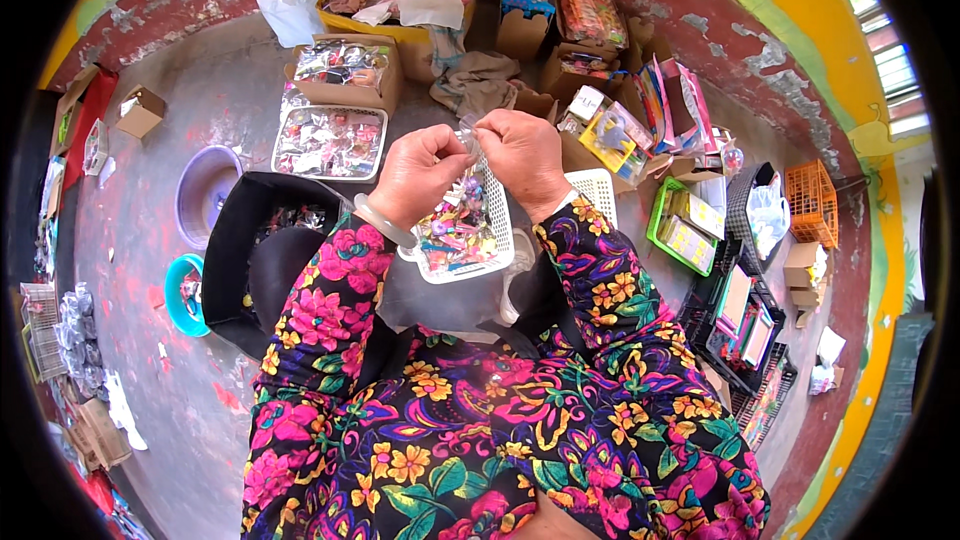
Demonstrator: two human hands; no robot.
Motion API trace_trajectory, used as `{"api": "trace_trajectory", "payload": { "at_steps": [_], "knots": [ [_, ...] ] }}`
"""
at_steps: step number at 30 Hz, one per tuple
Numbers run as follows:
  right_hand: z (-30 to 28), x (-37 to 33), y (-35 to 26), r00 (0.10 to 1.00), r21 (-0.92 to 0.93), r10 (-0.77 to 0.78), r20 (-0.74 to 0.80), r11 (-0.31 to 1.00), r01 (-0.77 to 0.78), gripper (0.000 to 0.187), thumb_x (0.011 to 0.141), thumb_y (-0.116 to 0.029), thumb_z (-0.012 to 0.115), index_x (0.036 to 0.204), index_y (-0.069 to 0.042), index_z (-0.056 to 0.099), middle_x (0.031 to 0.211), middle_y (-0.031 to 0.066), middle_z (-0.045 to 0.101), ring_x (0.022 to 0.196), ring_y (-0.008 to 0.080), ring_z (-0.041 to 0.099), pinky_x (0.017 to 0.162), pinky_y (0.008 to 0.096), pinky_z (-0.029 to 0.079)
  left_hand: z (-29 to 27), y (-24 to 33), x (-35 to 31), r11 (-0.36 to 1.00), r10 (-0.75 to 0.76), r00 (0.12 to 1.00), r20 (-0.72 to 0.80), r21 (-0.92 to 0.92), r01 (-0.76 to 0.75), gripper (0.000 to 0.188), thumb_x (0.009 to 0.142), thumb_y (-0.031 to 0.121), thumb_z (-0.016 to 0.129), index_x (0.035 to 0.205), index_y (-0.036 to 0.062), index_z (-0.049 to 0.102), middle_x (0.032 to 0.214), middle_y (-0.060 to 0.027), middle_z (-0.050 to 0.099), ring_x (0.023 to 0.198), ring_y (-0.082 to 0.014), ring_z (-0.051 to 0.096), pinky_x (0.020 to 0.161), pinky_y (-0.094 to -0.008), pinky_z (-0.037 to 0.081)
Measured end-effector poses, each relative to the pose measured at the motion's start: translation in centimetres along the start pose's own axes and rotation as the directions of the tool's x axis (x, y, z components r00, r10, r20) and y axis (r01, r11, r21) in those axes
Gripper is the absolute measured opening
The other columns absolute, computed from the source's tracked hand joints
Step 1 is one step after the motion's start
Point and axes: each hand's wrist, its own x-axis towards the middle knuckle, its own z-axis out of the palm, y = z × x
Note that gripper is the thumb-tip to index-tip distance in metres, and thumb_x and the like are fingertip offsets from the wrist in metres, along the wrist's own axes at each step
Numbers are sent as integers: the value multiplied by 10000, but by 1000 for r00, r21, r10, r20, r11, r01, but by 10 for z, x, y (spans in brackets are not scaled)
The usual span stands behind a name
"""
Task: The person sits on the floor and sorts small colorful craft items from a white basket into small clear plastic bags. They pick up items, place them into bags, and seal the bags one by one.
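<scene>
My left hand (418,176) and my right hand (522,158) are raised close together in front of me, both closed in a pinch. Between their fingertips is a small clear plastic bag (466,137); its contents, if any, cannot be made out. Just below the hands stands a white slotted plastic basket (502,212), filled with small colourful trinkets (458,235) that look like hair accessories. My hands hide its far left part. A pale bangle circles my left wrist.
Beyond my left hand, a white basket (379,145) and a cardboard box (388,90) hold bagged items. A black open container (240,270) stands at my left, near a purple basin (207,195). To the right are a green tray (657,202) and a black crate (712,320).
</scene>
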Motion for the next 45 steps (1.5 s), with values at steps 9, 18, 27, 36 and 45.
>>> {"api": "trace_trajectory", "payload": {
  "at_steps": [9,18,27,36,45],
  "knots": [
    [-22,4,6,767,649,294,571,411,-640,93,783,-94,642,816,-9,626,686,19,612,483,34,492,431,151,374,-13,2,1,883,-376,919,-120,-348,315,71,821,120,600,786,67,567,707,14,581,615,-53,564,464,-159,386],
    [-24,4,4,766,580,300,569,514,-632,145,784,-106,637,878,4,629,694,17,609,521,35,523,457,146,388,-18,-3,-1,718,-446,893,-64,-621,314,72,841,118,580,824,71,528,730,-8,594,685,-129,633,501,-173,409],
    [-2,-2,7,954,140,223,199,957,-252,98,698,-56,585,728,9,651,609,19,600,532,78,550,490,208,415,6,8,-11,817,430,903,-12,431,-383,64,733,15,624,755,16,564,665,-78,558,628,-196,566,558,-284,433],
    [-25,8,7,724,518,344,598,523,-677,149,737,-108,647,834,4,627,684,38,624,541,72,583,486,162,430,-15,-11,3,963,-205,935,-288,-229,141,102,809,86,600,789,-8,568,672,-30,587,586,-80,570,539,-209,465],
    [-20,4,5,631,545,5,776,500,-674,120,752,-90,657,808,13,629,715,45,614,645,97,563,599,198,455,-9,-22,2,882,-350,935,-58,-357,308,100,802,67,600,820,-26,568,693,-50,593,581,-101,586,532,-220,491]
  ]
}}
